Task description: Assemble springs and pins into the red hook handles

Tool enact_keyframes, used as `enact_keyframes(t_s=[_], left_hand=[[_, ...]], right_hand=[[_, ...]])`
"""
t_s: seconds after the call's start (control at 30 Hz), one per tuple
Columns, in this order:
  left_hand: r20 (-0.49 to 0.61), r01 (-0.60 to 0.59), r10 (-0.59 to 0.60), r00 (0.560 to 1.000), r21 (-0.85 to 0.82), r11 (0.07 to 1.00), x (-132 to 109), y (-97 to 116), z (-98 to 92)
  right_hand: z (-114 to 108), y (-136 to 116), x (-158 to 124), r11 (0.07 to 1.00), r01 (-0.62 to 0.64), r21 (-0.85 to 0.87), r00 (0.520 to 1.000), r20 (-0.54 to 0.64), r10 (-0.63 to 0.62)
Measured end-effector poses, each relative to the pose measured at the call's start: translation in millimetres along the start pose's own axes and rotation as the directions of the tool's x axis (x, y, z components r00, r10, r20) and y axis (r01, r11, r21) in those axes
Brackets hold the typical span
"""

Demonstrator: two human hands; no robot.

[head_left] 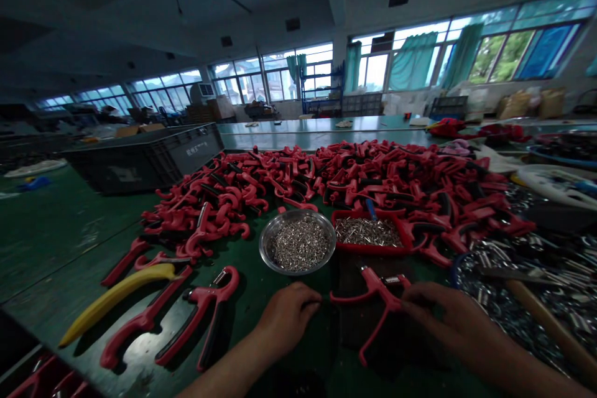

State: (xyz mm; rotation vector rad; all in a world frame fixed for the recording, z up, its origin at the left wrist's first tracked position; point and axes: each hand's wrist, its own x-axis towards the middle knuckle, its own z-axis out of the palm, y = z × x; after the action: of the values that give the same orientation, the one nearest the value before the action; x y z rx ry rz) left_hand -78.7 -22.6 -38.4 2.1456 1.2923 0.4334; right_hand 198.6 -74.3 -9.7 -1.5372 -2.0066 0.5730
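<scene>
A red hand grip trainer (pixel 380 289) with a metal spring lies on a dark pad (pixel 359 323) in front of me. My right hand (pixel 443 311) pinches its right side near the spring. My left hand (pixel 290 312) is closed, thumb and fingers pressed together just left of the trainer and apart from it; what they hold, if anything, is hidden. Just beyond are a round metal bowl (pixel 264 250) of small metal pieces and a red tray (pixel 405 233) of metal pins, with a blue-handled tool (pixel 370 209) in it.
Many red handles (pixel 373 168) are heaped behind the bowl. Left of me lie an assembled grip trainer (pixel 205 311), a loose handle (pixel 144 323) and a banana (pixel 116 298). On the right, a hammer (pixel 545 317) rests over metal springs. A grey crate (pixel 149 158) stands back left.
</scene>
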Motion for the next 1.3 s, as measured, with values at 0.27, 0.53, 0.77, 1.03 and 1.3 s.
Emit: enact_keyframes(t_s=[0.27, 0.53, 0.77, 1.03, 1.3], left_hand=[[-0.038, 0.094, -0.092, 0.995, 0.059, 0.994, 6.6, 0.6, 0.2], [-0.033, 0.169, -0.166, 0.986, 0.113, 0.979, 10.6, -0.1, -4.5], [-0.088, 0.129, -0.133, 0.987, -0.054, 0.990, -2.1, 0.4, 0.1], [-0.058, 0.110, -0.139, 0.989, -0.349, 0.931, -3.1, 8.7, 5.0], [-0.044, 0.058, -0.074, 0.996, -0.299, 0.952, -3.5, 22.8, 6.9]], right_hand=[[-3.8, 3.6, -0.5, 1.000, 0.003, -0.011, 1.000, -0.024, -0.004], [9.0, 0.7, 8.7, 0.982, -0.009, -0.188, 0.998, -0.069, -0.005], [21.8, 4.8, 17.4, 0.935, 0.028, -0.353, 0.994, -0.093, -0.065], [22.5, 0.9, 14.3, 0.789, 0.145, -0.598, 0.979, -0.029, -0.202], [31.3, -9.4, 13.7, 0.552, 0.285, -0.784, 0.930, 0.088, -0.357]])
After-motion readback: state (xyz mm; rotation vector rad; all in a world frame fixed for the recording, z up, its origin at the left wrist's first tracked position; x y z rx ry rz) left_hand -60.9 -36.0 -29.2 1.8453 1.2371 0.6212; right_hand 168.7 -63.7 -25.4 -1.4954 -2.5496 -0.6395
